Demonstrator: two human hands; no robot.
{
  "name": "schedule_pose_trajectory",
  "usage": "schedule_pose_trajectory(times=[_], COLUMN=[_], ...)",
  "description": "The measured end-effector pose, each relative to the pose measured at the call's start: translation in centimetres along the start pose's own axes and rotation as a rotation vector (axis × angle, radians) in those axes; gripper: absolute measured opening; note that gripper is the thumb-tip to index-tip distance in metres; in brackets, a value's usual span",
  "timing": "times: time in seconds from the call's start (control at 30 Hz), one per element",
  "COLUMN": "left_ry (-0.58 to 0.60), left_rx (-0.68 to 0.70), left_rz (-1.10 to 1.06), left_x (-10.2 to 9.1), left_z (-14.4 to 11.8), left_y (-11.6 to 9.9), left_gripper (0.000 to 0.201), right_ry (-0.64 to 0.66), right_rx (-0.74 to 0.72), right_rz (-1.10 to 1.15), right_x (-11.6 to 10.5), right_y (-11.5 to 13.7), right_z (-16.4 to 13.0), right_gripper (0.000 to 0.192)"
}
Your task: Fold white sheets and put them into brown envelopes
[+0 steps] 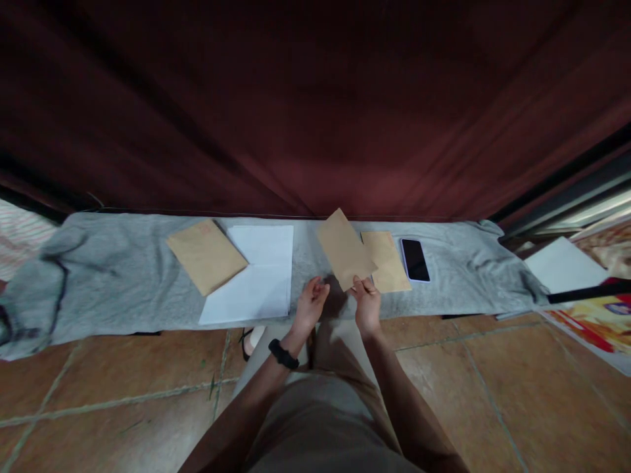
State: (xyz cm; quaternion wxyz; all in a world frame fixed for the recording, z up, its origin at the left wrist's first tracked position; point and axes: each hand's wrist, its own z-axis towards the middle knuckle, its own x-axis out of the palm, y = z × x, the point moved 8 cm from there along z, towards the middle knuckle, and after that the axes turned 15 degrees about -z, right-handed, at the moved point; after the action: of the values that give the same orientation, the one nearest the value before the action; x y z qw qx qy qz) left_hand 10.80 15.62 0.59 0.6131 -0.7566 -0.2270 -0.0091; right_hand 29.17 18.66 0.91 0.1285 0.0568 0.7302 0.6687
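Note:
A brown paper envelope (345, 248) is raised at a tilt over the grey cloth, its lower edge pinched by my right hand (367, 303). My left hand (310, 302), with a black band on the wrist, is just left of that envelope's lower corner. Its fingers are loosely curled and a little apart, with nothing in them. Partly behind the raised envelope, a second brown envelope (392, 266) lies on the cloth. Further left, white paper sheets (263, 279) lie in a stack, and another brown envelope (204, 256) overlaps their left side.
Grey cloth (123, 282) covers the long, narrow surface before me. A phone (415, 260) with a dark screen lies right of the envelopes. Behind rises a dark red curtain (315, 131). At far right are a white sheet (566, 266) and a colourful printed package (599, 322). Floor tiles (458, 381) show below.

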Motion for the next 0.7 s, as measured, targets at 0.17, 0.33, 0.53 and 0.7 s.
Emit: schedule_pose_trajectory(times=[0.17, 0.33, 0.53, 0.7], left_ry=[0.054, 0.010, 0.028, 0.030], left_rx=[-0.152, -0.165, -0.148, -0.151], left_rz=[-0.182, -0.227, -0.105, 0.067], left_x=[1.0, 0.3, -0.7, -2.3], left_z=[-0.5, 0.0, 1.2, 2.1], left_y=[2.4, 2.6, 2.3, 1.8], left_gripper=[0.049, 0.041, 0.042, 0.039], right_ry=[0.150, 0.168, 0.178, 0.174], right_rx=[0.314, 0.387, 0.454, 0.506], right_rz=[0.433, 0.438, 0.407, 0.331], right_x=[3.0, 3.7, 3.2, 2.3], right_y=[-2.3, -3.6, -4.9, -5.9], right_z=[-2.2, -3.6, -3.6, -3.2], right_gripper=[0.027, 0.023, 0.019, 0.017])
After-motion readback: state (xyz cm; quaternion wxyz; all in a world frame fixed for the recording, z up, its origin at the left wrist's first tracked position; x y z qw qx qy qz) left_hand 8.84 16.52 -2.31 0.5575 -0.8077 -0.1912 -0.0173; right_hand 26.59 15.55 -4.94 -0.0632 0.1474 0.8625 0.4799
